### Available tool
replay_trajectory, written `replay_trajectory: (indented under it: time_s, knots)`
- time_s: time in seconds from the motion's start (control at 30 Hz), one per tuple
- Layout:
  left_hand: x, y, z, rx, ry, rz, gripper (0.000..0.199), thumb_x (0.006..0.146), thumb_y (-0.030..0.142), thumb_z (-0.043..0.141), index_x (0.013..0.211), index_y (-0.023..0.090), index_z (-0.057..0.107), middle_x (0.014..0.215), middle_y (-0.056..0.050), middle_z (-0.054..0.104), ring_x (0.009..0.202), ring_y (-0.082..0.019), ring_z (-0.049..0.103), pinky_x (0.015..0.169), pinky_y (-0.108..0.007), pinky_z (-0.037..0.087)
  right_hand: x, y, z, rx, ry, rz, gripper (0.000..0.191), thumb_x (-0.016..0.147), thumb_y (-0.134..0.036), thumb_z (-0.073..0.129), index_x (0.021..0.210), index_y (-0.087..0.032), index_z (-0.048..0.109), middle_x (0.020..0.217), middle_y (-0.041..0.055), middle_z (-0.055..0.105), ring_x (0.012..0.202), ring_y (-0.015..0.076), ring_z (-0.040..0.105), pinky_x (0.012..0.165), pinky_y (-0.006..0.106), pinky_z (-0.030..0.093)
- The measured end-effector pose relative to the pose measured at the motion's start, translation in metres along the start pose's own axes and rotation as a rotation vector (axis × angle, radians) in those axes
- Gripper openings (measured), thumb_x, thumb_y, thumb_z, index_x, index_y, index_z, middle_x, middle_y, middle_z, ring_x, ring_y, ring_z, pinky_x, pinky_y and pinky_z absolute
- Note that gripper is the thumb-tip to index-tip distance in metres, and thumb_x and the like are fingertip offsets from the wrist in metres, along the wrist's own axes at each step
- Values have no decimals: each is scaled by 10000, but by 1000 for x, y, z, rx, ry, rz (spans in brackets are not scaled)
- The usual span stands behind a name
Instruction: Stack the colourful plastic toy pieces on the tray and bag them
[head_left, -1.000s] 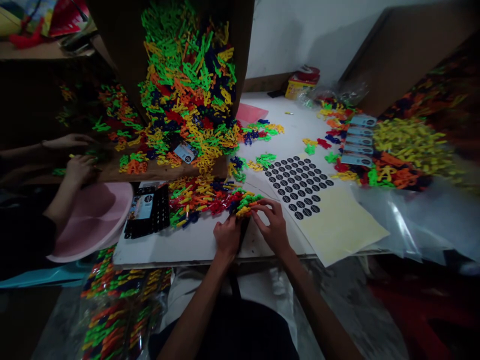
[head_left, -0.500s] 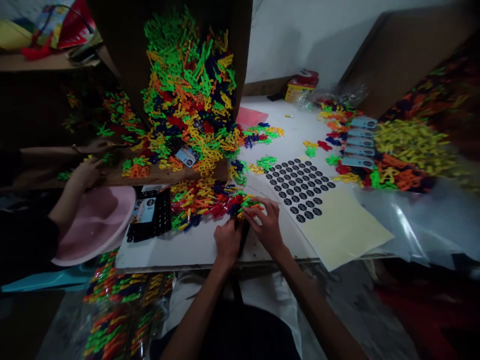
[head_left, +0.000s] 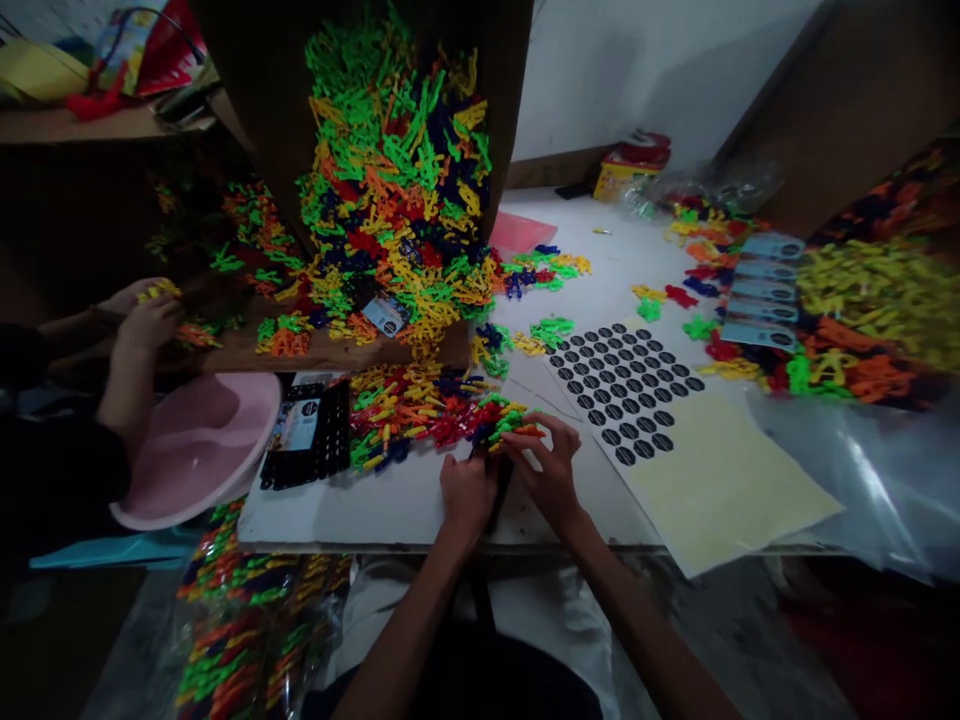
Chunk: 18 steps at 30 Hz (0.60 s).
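Note:
My left hand (head_left: 469, 490) is closed around a dark strip (head_left: 501, 490) at the table's front edge. Small green, yellow and red plastic figures (head_left: 496, 422) are bunched at the strip's far end. Against this bunch, my right hand (head_left: 551, 468) pinches a small orange plastic figure (head_left: 531, 431) between thumb and fingers. How the figures sit on the strip is hidden by my hands. Just left lies a heap of mixed-colour figures (head_left: 409, 415), some seemingly in rows. Beside it is a stack of black strips with holes (head_left: 330, 430), with a blue printed card (head_left: 297, 425) on top.
A tall carton spills loose figures (head_left: 397, 200) at the back. Right of my hands lies a sheet of round black stickers (head_left: 739, 480). Blue cards (head_left: 761, 295) and more figures (head_left: 847, 345) lie farther right. At left, a co-worker's hands (head_left: 142, 315) hold yellow figures above a pink basin (head_left: 202, 440).
My view has turned slightly left, so the table appears shifted right. My hands stay together at the bunch of figures. The co-worker's hands have moved left and now hold yellow figures.

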<state>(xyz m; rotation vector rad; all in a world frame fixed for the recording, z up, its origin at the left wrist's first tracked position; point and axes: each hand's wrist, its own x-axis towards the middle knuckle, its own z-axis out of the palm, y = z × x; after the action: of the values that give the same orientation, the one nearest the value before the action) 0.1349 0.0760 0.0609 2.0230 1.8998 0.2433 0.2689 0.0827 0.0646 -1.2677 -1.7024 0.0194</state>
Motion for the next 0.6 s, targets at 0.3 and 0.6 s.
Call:
replay_trajectory:
  time_s: [0.3,0.6]
  knots:
    - [-4,-21,-42,-39,-105,63,280,983,285,462,1102,247,713,921,-54,774,841,-196,720,741,-271,457,1,2,1,-38,13,-17,96,930,-304,661,1008,-309,718,1199,45,595,1128,233,548,953,400,345]
    - [75,-65,-111,303,-88,328,165,906,150,554,958,188,705,926,-114,742,892,-246,705,775,-313,476,-10,-18,1,-76,62,81,218,951,-303,620,1163,-305,671,1260,64,599,1207,263,523,1001,446,320]
